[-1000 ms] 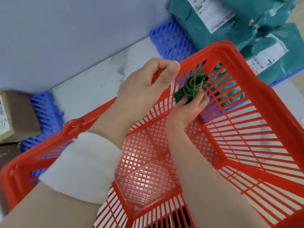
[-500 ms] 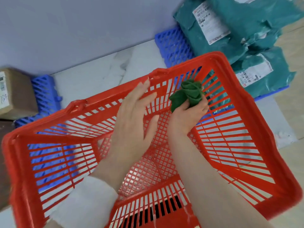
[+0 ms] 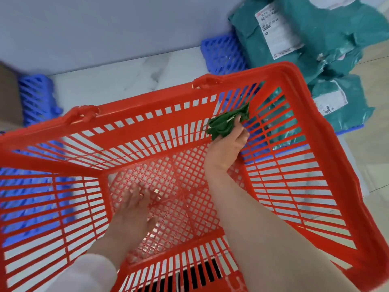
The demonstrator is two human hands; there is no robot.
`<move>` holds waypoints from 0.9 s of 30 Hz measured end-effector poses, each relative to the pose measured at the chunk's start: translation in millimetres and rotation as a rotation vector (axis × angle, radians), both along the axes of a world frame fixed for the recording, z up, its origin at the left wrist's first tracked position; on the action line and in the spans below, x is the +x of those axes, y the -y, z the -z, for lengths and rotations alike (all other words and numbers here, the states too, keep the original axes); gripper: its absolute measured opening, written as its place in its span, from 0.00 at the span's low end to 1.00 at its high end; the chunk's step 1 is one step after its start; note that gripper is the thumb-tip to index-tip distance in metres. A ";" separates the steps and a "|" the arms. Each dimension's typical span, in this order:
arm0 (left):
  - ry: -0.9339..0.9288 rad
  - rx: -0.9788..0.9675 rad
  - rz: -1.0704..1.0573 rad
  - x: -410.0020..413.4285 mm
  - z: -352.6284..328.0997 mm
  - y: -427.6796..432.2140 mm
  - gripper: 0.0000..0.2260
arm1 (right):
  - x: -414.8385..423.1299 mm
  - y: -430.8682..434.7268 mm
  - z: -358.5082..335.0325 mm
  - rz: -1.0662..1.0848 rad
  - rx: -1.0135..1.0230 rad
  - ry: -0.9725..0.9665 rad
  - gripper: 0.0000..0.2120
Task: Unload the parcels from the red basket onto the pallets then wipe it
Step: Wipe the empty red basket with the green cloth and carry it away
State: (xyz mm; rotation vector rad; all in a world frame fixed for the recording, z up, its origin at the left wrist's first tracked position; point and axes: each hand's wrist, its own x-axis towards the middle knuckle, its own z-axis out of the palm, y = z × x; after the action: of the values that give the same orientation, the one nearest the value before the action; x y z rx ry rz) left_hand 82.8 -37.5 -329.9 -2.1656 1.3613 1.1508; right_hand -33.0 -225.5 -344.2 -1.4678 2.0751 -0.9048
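**With the parcels out, the wipe moves along the basket's far wall**

Since nothing lies inside the red basket (image 3: pixel 305 114), the unloading looks finished and the wiping step is the one in hand. The basket fills most of the view, its mesh floor bare, its slatted walls rising on all sides and two hinge lugs standing on its far rim.

Beyond its far right corner, teal parcels (image 3: pixel 294 39) with white labels are stacked on a blue pallet (image 3: pixel 221 53); a second blue pallet (image 3: pixel 35 95) lies past the far left corner, with part of a brown box (image 3: pixel 8 98) at the edge of the frame. Pale marbled floor (image 3: pixel 126 74) shows between the two pallets.

Inside the basket, the right hand (image 3: pixel 227 146) is closed around a bunched green cloth (image 3: pixel 226 123) and presses it to the inner face of the far wall, close to the far right corner. The left hand (image 3: pixel 130 216), fingers spread and holding nothing, hangs over the mesh floor near the near left corner; blur hides whether it touches the mesh.

Judging by this, only a small patch of wall is under the cloth, so much remains to wipe. The next move calls for dragging the cloth along the slats with steady pressure, and for the free hand to brace the rim or floor so that the light basket does not slide.
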 end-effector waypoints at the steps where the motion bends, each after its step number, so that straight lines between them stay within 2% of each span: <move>1: -0.019 0.021 0.013 1.1 6.0 -1.8 0.34 | -1.6 0.6 5.1 -0.016 -0.001 -0.042 0.27; 5: -0.025 0.067 0.029 -5.3 7.4 -5.6 0.34 | -21.4 -24.2 12.7 -0.122 0.112 -0.158 0.26; 7: -0.042 0.034 -0.042 -4.1 0.8 -7.5 0.33 | -33.3 -47.5 13.5 -0.231 0.157 -0.260 0.25; 11: -0.041 0.029 -0.151 1.0 -9.6 -17.1 0.30 | -28.1 -65.6 23.1 -0.448 0.442 -0.513 0.26; 13: -0.062 0.088 -0.204 0.3 -7.8 -21.7 0.30 | -12.8 -72.8 25.0 -0.547 0.438 -0.531 0.28; 15: -0.125 0.154 -0.241 -2.9 -2.7 -24.5 0.32 | -5.2 -89.9 24.1 -0.802 0.370 -0.529 0.31; 18: -0.140 0.208 -0.221 -6.6 0.5 -22.6 0.35 | -20.1 -109.7 20.3 -1.439 0.217 -0.554 0.33; 20: -0.142 0.226 -0.206 -3.8 -1.7 -20.7 0.34 | -34.7 -107.9 10.8 -1.793 0.020 -0.657 0.32; 22: -0.177 0.249 -0.231 0.8 -7.5 -21.5 0.33 | -41.3 -98.9 1.1 -2.016 -0.103 -0.794 0.32; 24: -0.184 0.259 -0.251 8.2 -22.3 -20.0 0.30 | -34.9 -90.3 -8.1 -1.995 -0.006 -0.770 0.32; 26: -0.133 0.170 -0.280 14.9 -48.4 -15.0 0.25 | -16.2 -84.8 -13.0 -1.752 0.092 -0.584 0.28; 27: -0.094 0.055 -0.285 17.2 -64.7 -12.8 0.23 | -4.1 -83.0 -15.4 -1.638 0.127 -0.523 0.25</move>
State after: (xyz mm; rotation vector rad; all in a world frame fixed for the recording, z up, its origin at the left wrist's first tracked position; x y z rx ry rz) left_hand 100.1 -24.7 -265.2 -2.3460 1.0642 1.3907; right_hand -37.2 -142.4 -328.8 -2.6039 0.4787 0.3011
